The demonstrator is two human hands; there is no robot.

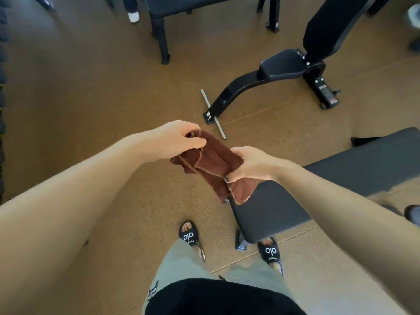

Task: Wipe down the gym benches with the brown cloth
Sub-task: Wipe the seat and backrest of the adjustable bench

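Your left hand point(179, 138) pinched the upper end of the brown cloth point(209, 162), fingers curled round a bunched hem, while your right hand point(250, 165) gripped its lower end with thumb and fingers closed over the fabric. Between them the cloth hung in the air, rumpled and half folded, above the floor point(91, 87) and just off the near end of the flat bench point(318, 196), not touching the pad. Nothing had yet been wiped with it in that position. Had you gone down with it bunched like that, only a ridge of fabric would likely have met the pad, leaving streaks and missed strips. A loose corner (the one dangling below your right hand) could have dragged over the bench edge or slipped free. Farther right, the adjustable bench point(284, 64) stood well apart, easy to overlook.
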